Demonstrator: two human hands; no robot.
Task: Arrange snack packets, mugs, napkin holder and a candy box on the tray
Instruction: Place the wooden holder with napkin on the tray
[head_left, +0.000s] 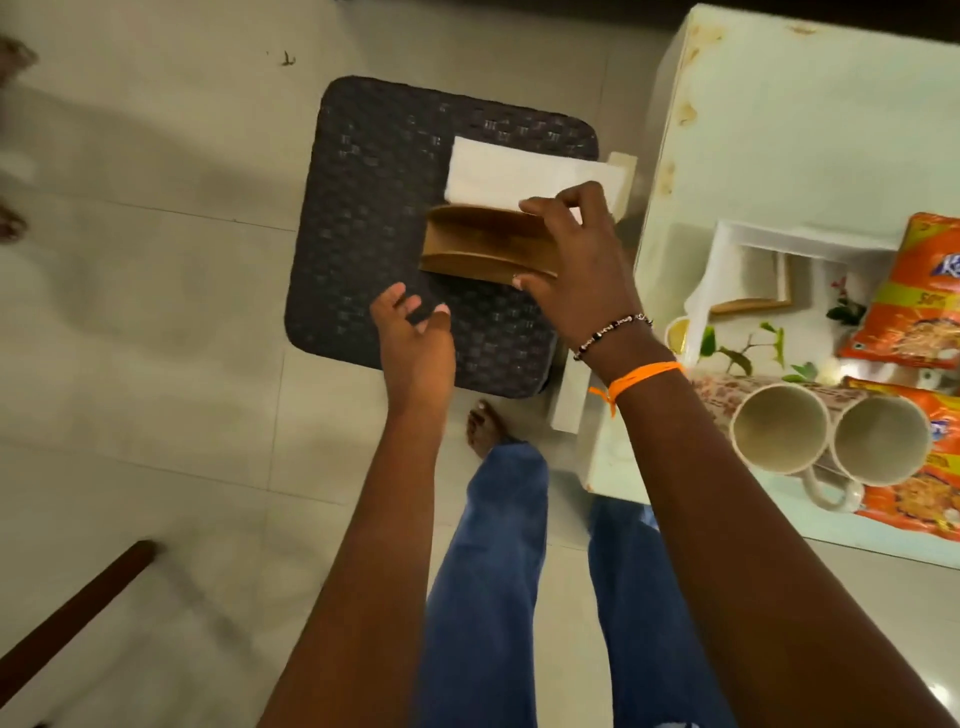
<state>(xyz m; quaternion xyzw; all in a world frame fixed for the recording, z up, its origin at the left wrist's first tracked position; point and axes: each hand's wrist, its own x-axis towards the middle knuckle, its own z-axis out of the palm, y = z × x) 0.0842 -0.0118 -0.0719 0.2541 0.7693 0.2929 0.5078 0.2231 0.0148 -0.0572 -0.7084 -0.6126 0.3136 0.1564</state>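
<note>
My right hand grips a brown wooden napkin holder above the dark woven stool. A stack of white napkins lies on the stool just behind the holder. My left hand hovers open over the stool's near edge, holding nothing. On the pale table to the right sits a white tray with a leaf pattern. Two cream mugs lie on their sides on it, next to two orange snack packets.
The pale table stands right of the stool, with a white block at its near left corner. Light floor tiles surround the stool. A dark wooden bar crosses the lower left. My jeans-clad legs and a bare foot are below.
</note>
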